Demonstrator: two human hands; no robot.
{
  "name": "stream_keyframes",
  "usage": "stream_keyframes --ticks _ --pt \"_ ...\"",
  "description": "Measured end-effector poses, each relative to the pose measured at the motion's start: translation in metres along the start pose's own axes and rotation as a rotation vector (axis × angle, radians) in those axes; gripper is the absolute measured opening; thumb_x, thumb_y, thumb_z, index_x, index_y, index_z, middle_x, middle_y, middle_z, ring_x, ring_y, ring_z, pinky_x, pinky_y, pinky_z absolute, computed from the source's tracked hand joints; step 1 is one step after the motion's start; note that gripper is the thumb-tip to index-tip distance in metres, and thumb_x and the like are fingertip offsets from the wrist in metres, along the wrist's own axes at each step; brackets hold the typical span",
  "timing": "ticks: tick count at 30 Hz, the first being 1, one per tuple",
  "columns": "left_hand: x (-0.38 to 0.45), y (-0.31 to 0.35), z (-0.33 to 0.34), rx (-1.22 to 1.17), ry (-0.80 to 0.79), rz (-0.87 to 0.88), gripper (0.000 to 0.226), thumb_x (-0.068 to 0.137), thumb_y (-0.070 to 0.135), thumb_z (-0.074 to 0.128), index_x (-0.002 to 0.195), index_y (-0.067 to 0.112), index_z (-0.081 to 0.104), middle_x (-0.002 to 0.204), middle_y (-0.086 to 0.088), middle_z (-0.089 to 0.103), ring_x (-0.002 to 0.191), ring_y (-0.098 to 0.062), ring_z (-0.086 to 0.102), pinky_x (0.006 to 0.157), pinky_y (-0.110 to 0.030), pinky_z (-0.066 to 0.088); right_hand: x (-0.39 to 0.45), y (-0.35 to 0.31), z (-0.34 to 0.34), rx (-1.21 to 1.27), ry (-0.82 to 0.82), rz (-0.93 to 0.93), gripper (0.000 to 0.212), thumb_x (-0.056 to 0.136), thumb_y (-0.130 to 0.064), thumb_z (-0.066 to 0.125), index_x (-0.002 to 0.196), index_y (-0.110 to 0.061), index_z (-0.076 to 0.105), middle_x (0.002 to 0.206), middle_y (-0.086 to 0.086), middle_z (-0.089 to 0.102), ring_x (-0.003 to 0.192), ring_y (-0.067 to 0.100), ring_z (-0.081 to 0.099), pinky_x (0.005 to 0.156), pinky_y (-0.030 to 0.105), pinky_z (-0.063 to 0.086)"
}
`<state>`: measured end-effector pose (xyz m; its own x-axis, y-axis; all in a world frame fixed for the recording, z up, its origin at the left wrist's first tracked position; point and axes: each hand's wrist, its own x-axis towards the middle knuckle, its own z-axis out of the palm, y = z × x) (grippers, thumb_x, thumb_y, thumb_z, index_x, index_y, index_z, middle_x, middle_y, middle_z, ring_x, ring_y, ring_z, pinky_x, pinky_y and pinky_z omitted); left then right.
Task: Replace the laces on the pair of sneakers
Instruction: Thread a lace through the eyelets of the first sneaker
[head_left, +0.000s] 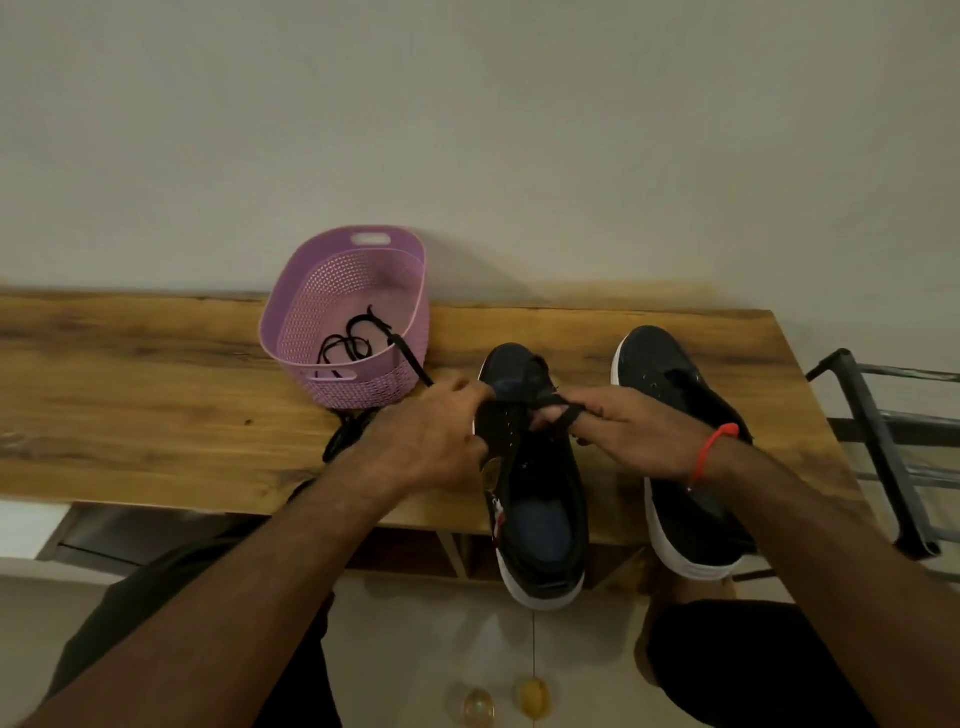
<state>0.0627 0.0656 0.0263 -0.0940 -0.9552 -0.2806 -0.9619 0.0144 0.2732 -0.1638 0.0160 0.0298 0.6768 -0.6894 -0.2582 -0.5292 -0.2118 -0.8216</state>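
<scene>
Two black sneakers with white soles stand on the wooden table, toes toward the wall. The left sneaker (540, 499) sits between my hands; the right sneaker (675, 395) is partly under my right wrist. My left hand (431, 436) grips the left side of the left sneaker and pinches a black lace (550, 404) stretched across its eyelets. My right hand (628, 431) pinches the other end of that lace, which loops around a finger. A second stretch of black lace (413, 364) runs from my left hand up over the basket's rim.
A purple perforated basket (306, 296) stands at the back against the wall with coiled black laces (348, 343) inside. More black lace (345, 436) lies on the wooden table (156, 405) below it. A dark metal rack (883, 447) stands at the right.
</scene>
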Motion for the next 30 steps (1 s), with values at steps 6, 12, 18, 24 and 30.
stream_keyframes --ticks 6,12,18,24,30 --pt "0.014 -0.013 -0.006 0.352 -0.013 -0.203 0.033 0.101 0.027 0.057 0.133 0.023 0.054 0.124 -0.004 0.058 0.108 -0.024 0.061 0.082 -0.040 0.047 0.004 -0.001 -0.021 0.138 0.353 0.154 0.041 0.102 -0.050 0.040 0.097 -0.027 0.073 0.100 0.011 0.068 0.089 0.020 0.066 0.077 0.039 0.060" --pt "0.011 0.004 -0.026 0.059 0.645 0.030 0.041 0.104 0.049 0.036 0.119 0.027 0.068 0.082 0.007 0.070 0.072 -0.015 0.065 0.065 -0.035 0.054 0.003 0.003 -0.049 0.294 0.664 0.319 0.047 0.105 -0.044 0.041 0.090 -0.013 0.073 0.060 0.005 0.066 0.065 0.026 0.065 0.068 0.038 0.054" --pt "0.013 0.037 -0.018 -0.292 0.714 0.194 0.029 0.105 0.041 0.050 0.102 0.025 0.074 0.061 0.019 0.056 0.055 -0.003 0.055 0.054 -0.023 0.049 0.003 -0.006 -0.043 0.769 0.568 0.140 0.039 0.100 -0.002 0.048 0.134 -0.020 0.047 0.086 0.011 0.063 0.060 0.016 0.054 0.056 0.034 0.054" --pt "0.024 0.052 -0.012 -0.223 0.644 0.193 0.026 0.103 0.043 0.053 0.103 0.026 0.073 0.070 0.013 0.062 0.056 0.000 0.053 0.047 -0.011 0.035 0.005 -0.014 -0.026 0.123 0.201 -0.131 0.030 0.097 -0.013 0.062 0.126 -0.019 0.061 0.104 0.001 0.066 0.078 0.001 0.062 0.063 0.014 0.047" --pt "0.027 0.045 -0.020 -0.196 0.569 0.255 0.033 0.103 0.042 0.052 0.131 0.028 0.061 0.104 0.007 0.071 0.088 -0.008 0.065 0.074 -0.030 0.057 0.014 -0.008 -0.035 0.519 0.599 0.051 0.021 0.102 -0.014 0.051 0.093 -0.018 0.070 0.069 -0.003 0.062 0.053 0.009 0.047 0.042 0.018 0.036"
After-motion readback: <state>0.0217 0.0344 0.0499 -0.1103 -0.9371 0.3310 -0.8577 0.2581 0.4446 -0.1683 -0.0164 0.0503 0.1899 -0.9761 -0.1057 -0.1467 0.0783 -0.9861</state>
